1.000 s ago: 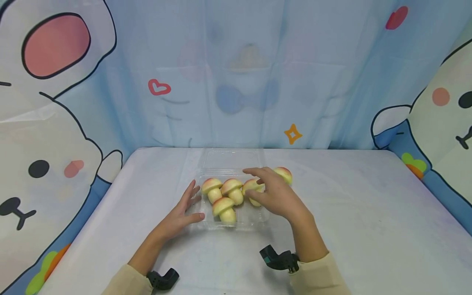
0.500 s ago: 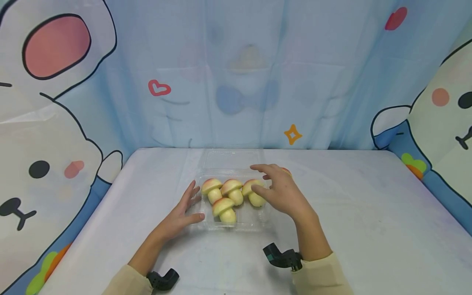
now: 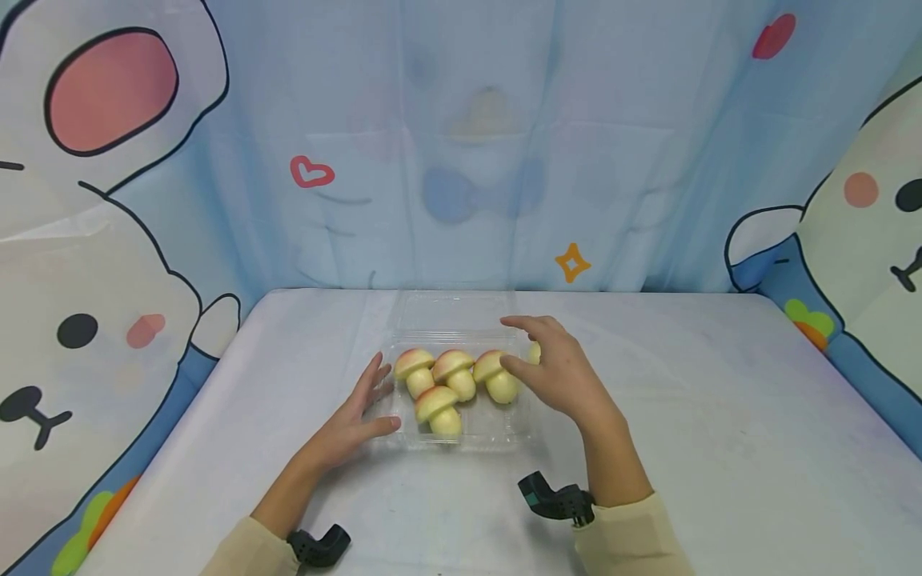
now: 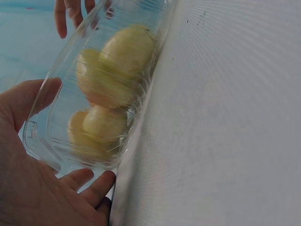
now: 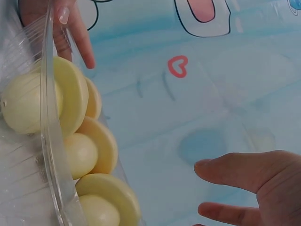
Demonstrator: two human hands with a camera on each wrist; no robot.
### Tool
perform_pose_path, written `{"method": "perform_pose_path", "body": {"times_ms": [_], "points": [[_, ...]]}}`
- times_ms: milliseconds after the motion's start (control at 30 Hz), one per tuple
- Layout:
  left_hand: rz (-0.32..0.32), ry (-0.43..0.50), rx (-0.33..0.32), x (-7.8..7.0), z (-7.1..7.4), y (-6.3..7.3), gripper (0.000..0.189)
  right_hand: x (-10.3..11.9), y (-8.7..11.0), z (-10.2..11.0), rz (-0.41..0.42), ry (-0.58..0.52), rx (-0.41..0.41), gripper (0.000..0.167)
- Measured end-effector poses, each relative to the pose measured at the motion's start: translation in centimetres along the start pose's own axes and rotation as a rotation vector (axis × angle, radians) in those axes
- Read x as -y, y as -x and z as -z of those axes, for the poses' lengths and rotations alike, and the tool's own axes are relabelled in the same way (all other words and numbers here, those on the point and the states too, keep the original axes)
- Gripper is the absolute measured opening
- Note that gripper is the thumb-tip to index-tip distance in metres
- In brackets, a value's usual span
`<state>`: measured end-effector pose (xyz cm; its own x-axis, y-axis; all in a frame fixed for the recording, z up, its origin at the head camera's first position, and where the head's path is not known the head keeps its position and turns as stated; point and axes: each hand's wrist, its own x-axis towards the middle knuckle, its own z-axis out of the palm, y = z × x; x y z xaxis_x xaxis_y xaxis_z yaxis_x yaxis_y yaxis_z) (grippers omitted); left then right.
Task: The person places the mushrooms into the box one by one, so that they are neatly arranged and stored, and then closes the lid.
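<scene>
A clear plastic clamshell box (image 3: 484, 422) stands on the table with its lid (image 3: 457, 308) folded back. Inside lie several yellow toy mushrooms with reddish caps, among them a front one (image 3: 439, 410) and a right one (image 3: 499, 376). My left hand (image 3: 353, 422) rests along the box's left side, fingers spread; in the left wrist view its thumb (image 4: 44, 94) is at the rim. My right hand (image 3: 565, 376) hovers past the box's right edge, thumb and fingers apart, holding nothing. Behind it another yellow mushroom (image 3: 535, 353) shows only in part, outside the box's right side.
A white cloth covers the table (image 3: 720, 416). Behind it hangs a light blue curtain (image 3: 461, 208) printed with cartoon animals. Black wrist cameras, one on the left (image 3: 319, 546) and one on the right (image 3: 556, 498), stick out over the cloth.
My right hand has shifted right and slightly away from me, off the right mushroom in the box, and now covers most of the mushroom outside. The left hand stays in place.
</scene>
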<state>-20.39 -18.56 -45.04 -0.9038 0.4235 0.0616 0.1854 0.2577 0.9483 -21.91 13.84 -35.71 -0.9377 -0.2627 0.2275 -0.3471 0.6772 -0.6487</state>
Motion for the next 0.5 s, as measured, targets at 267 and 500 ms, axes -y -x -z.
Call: {"method": "perform_pose_path", "body": {"times_ms": [267,500], "points": [[0.009,0.005,0.0,0.04,-0.04,0.04,0.105,-0.04,-0.03,0.19,-0.077,-0.013,-0.044,0.055],[0.018,0.004,-0.002,0.11,-0.02,-0.01,0.104,-0.44,-0.22,0.23,-0.131,-0.008,-0.055,0.058]]}}
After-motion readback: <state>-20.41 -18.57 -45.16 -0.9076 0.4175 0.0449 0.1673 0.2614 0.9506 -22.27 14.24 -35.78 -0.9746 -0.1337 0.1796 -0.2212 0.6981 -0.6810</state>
